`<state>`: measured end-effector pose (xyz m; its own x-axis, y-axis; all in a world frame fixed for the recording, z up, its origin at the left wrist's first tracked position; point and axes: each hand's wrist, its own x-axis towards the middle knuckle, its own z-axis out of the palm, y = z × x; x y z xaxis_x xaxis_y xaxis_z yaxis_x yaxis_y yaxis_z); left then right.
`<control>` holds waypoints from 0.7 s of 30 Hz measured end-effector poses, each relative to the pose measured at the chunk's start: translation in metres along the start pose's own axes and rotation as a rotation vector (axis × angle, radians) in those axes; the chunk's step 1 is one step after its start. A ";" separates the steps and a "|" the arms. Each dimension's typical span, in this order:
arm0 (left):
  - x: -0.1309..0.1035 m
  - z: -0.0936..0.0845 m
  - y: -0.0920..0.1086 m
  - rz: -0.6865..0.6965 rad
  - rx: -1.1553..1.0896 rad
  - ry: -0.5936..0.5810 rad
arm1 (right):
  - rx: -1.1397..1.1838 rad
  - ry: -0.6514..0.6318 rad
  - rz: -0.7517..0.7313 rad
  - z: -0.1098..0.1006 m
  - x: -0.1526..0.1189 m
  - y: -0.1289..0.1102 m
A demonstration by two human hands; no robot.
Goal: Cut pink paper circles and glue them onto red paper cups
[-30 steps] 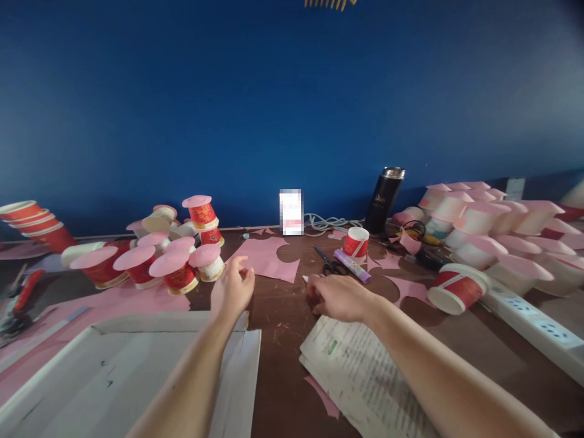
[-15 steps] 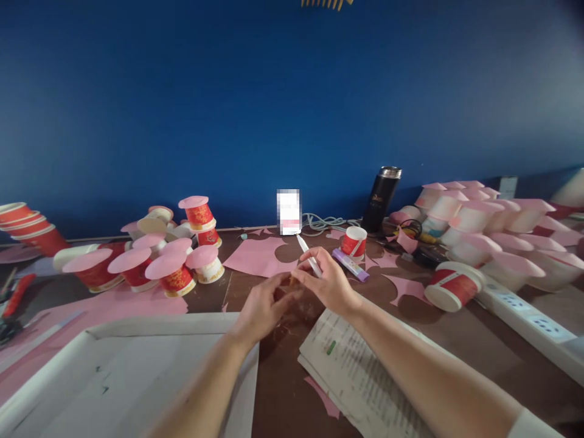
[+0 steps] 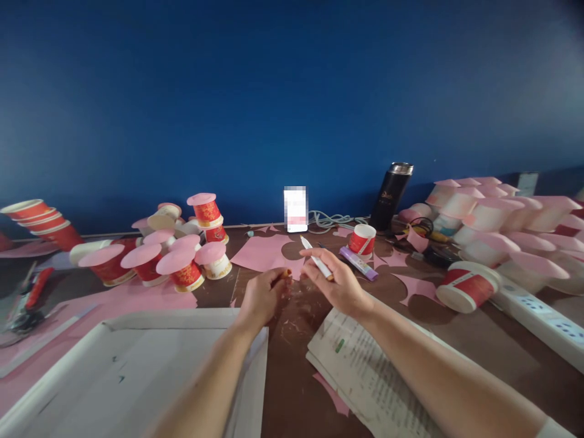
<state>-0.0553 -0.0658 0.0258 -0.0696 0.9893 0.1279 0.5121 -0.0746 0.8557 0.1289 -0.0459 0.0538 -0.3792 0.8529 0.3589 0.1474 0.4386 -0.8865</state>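
Observation:
My right hand [image 3: 340,283] is closed around a slim white marker [image 3: 319,261] with an orange band near its lower end. Its pale pointed end slants up and to the left. A short gap away, my left hand [image 3: 262,298] pinches a small orange-brown piece [image 3: 288,273] between thumb and forefinger; too little of it shows to tell its kind. Past the hands lies a cut pink paper sheet [image 3: 260,252]. A purple glue stick [image 3: 358,263] and a small red-and-white paper cup [image 3: 362,241] are just beyond my right hand.
Red paper cups with pink discs [image 3: 180,255] stand at left, near a white tray [image 3: 173,319]. Many pink-topped white cups [image 3: 493,213] crowd the right, by a power strip [image 3: 542,313]. A phone [image 3: 296,210], black flask [image 3: 391,194] and printed papers [image 3: 365,365] are also there.
My hands have come apart; the left holds the small orange-brown piece away from the marker in the right. The whole view has shifted slightly, so things appear farther right.

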 end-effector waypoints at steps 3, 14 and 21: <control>0.002 -0.002 -0.003 0.006 0.008 0.052 | 0.081 0.028 -0.022 -0.001 -0.002 -0.003; -0.002 -0.007 0.005 0.081 0.143 0.027 | 0.075 -0.005 0.015 0.001 -0.006 -0.012; -0.002 -0.006 0.006 0.125 0.212 0.009 | 0.062 -0.041 0.103 0.003 -0.004 -0.012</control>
<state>-0.0578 -0.0691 0.0335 -0.0020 0.9729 0.2314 0.6857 -0.1671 0.7084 0.1260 -0.0553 0.0628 -0.4019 0.8797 0.2544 0.1308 0.3301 -0.9348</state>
